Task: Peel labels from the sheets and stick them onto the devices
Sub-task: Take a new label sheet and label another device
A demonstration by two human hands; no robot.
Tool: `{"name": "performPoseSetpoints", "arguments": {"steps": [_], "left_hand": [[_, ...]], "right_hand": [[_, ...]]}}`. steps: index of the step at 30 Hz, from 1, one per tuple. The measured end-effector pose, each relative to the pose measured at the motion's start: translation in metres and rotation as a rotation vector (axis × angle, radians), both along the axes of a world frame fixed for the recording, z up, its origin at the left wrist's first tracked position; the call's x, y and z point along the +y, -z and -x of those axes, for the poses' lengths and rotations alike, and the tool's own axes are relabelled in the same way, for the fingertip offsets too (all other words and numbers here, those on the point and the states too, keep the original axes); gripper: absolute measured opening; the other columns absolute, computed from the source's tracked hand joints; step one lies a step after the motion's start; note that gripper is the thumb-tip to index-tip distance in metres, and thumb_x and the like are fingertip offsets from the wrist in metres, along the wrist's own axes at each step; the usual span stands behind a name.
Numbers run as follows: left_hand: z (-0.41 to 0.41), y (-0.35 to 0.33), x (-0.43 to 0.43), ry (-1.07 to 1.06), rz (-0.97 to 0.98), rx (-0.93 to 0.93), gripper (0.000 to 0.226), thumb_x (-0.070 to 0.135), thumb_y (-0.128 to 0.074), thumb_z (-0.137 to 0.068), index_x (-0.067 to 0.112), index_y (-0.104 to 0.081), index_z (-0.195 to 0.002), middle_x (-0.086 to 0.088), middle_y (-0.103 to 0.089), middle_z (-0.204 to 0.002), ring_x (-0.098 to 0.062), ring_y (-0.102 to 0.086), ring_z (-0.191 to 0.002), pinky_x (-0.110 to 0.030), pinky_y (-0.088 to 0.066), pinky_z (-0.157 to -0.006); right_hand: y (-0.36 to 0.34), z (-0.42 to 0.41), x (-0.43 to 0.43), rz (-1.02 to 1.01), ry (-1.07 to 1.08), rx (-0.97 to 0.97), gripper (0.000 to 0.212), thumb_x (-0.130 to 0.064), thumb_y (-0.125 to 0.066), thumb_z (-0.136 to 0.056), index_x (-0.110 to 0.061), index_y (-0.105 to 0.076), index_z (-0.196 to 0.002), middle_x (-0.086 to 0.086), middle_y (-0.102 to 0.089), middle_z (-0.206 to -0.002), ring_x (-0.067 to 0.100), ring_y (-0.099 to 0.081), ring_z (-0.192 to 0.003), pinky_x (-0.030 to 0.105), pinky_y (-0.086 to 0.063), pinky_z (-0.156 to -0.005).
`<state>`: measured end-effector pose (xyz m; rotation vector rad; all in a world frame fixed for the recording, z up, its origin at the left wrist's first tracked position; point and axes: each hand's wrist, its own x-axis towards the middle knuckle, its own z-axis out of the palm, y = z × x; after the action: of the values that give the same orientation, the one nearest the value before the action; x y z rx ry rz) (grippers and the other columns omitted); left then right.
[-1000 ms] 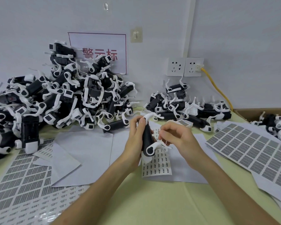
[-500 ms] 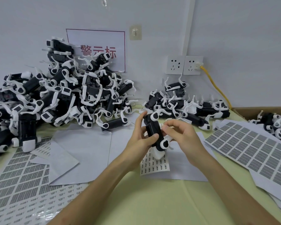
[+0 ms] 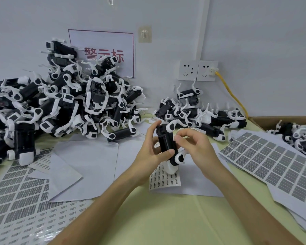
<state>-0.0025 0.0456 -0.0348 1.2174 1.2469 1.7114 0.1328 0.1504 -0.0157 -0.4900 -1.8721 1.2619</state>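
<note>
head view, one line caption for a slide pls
The left hand grips a black-and-white device while the right hand pinches a small label against its side.

Pale grey wall (image 3: 254,41), twin sockets (image 3: 198,70), yellow-green table (image 3: 166,218).

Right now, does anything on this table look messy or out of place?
Yes. The big heap of devices at the left is piled loose and covers the lower left part of the red-lettered sign. The label sheets lie askew, overlapped by blank paper. Nothing looks spilled or broken.
</note>
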Motion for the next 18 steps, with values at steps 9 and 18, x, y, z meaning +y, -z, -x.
{"name": "performPoseSetpoints", "arguments": {"steps": [9,18], "left_hand": [[0.0004,0.0036,0.0018,-0.015,-0.04,0.076,0.086,-0.004,-0.073,-0.087,0.052,-0.042,-0.145,-0.013,-0.059,-0.128,-0.018,-0.073,-0.102,-0.029,-0.057,-0.086],[-0.0011,0.0037,0.0011,-0.047,-0.014,0.129,0.088,-0.009,-0.071,-0.091,0.046,-0.038,-0.149,-0.012,-0.058,-0.129,-0.022,-0.073,-0.105,-0.032,-0.058,-0.089]], "right_hand": [[0.001,0.0,0.0042,-0.043,0.049,-0.018,0.024,-0.014,-0.069,-0.096,-0.029,-0.072,-0.077,-0.009,-0.072,-0.079,0.011,-0.066,-0.073,0.037,-0.054,-0.069],[0.0023,0.0002,0.006,-0.082,0.076,-0.046,0.015,-0.015,-0.07,-0.095,-0.02,-0.072,-0.082,-0.009,-0.07,-0.081,0.029,-0.068,-0.083,0.059,-0.057,-0.081]]}}
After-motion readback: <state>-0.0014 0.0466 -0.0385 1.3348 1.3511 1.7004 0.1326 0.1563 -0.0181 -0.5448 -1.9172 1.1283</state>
